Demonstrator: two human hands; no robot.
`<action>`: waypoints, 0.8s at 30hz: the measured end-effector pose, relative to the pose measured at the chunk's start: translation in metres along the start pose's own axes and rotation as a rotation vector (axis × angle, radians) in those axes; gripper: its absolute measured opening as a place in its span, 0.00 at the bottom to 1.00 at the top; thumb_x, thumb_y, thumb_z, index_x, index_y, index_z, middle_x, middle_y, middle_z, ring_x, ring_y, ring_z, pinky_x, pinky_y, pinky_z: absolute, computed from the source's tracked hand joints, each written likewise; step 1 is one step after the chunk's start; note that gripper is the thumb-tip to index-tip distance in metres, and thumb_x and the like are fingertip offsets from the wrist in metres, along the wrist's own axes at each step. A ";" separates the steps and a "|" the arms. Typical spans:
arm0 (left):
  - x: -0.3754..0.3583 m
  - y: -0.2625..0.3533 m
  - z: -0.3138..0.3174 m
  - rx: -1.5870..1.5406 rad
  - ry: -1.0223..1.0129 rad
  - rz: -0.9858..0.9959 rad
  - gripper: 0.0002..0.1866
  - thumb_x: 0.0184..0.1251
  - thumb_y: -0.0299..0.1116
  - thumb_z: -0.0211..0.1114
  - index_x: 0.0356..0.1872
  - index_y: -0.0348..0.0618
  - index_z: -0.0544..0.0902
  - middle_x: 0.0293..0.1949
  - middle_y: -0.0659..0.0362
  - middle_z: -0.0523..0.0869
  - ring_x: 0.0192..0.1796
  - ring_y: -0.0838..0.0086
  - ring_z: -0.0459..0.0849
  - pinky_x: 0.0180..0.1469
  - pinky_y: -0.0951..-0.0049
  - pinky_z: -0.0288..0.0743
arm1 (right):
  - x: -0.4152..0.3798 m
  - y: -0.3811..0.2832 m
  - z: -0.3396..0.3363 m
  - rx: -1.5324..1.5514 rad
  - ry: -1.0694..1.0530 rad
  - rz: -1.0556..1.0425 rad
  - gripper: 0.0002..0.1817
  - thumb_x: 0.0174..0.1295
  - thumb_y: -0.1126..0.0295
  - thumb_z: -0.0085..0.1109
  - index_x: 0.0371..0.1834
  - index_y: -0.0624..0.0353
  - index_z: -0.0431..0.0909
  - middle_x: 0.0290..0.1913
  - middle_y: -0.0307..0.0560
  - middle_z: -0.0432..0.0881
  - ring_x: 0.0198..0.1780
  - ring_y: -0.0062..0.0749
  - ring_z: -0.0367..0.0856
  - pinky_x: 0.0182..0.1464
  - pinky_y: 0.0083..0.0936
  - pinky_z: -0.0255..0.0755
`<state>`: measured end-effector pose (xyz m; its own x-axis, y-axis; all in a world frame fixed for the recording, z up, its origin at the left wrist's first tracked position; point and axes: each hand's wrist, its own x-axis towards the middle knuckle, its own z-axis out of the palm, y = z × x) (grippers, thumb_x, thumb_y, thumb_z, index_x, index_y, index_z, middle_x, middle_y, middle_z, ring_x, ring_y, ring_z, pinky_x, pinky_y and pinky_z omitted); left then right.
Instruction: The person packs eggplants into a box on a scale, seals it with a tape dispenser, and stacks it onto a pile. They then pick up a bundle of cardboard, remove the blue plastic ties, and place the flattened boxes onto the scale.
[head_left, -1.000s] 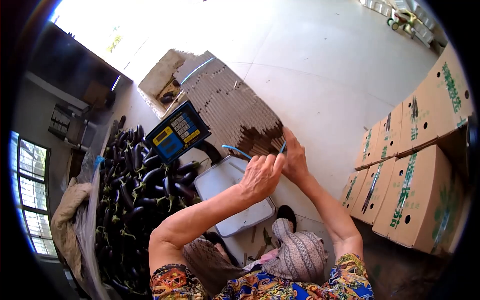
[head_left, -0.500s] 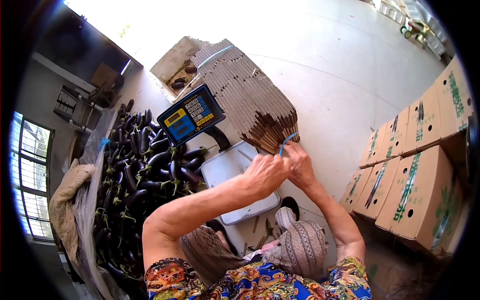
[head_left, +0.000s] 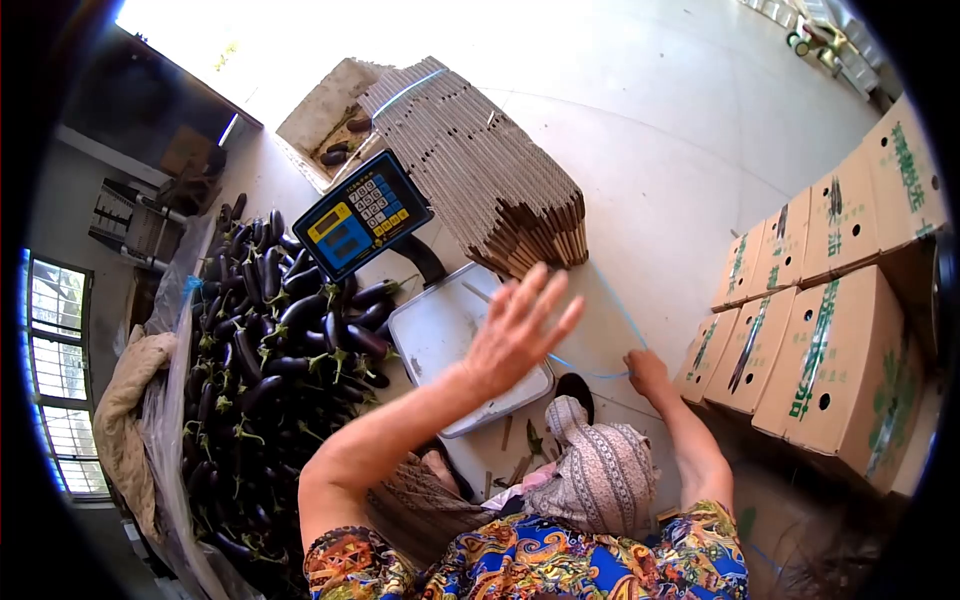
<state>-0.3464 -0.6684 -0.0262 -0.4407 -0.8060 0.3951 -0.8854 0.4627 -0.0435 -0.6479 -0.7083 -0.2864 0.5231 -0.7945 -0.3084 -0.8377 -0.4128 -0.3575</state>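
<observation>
My right hand (head_left: 648, 372) is closed on a thin blue strap (head_left: 602, 376), away from the bundle on its right. The strap runs from the hand up toward the near end of a bundle of flattened cardboard boxes (head_left: 480, 160), and another stretch passes behind my left hand. Spread fingers mark my left hand (head_left: 522, 335), which is raised above the scale's pale platform (head_left: 430, 340) and appears to hold nothing. Around the far end of the bundle, a second blue strap (head_left: 408, 92) is still tied.
A scale display (head_left: 362, 215) on a post stands between the bundle and a large heap of eggplants (head_left: 270, 370). Printed cartons (head_left: 800, 380) are stacked at the right. A foam box (head_left: 325, 115) with a few eggplants sits behind the display.
Both hands were together at the blue strap on the bundle's near end. The right hand has pulled the strap loose toward the right; the left has let go, opened and come back.
</observation>
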 end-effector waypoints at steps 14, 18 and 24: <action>0.064 -0.075 0.050 0.571 -0.017 -0.084 0.23 0.57 0.31 0.65 0.57 0.53 0.79 0.75 0.67 0.58 0.70 0.67 0.62 0.65 0.59 0.56 | -0.455 0.108 0.113 0.001 -0.990 0.510 0.15 0.65 0.60 0.51 0.46 0.57 0.81 0.47 0.62 0.83 0.49 0.59 0.82 0.50 0.49 0.76; 0.061 -0.069 0.034 0.534 -0.041 -0.155 0.24 0.58 0.30 0.64 0.58 0.50 0.76 0.74 0.65 0.60 0.68 0.67 0.63 0.62 0.60 0.59 | -0.308 0.039 0.031 0.179 -0.356 0.416 0.14 0.64 0.60 0.53 0.40 0.60 0.81 0.40 0.63 0.83 0.44 0.61 0.81 0.46 0.49 0.75; 0.010 -0.080 0.010 0.468 -0.175 -0.065 0.31 0.55 0.30 0.67 0.64 0.45 0.72 0.76 0.58 0.59 0.75 0.64 0.58 0.68 0.56 0.56 | -0.143 -0.070 -0.137 0.332 0.157 -0.131 0.08 0.65 0.72 0.54 0.43 0.63 0.77 0.39 0.62 0.82 0.42 0.60 0.81 0.42 0.44 0.75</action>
<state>-0.2817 -0.7174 -0.0277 -0.3649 -0.8960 0.2530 -0.8657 0.2265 -0.4463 -0.6858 -0.6269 -0.0966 0.5701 -0.8139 -0.1118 -0.6558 -0.3689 -0.6587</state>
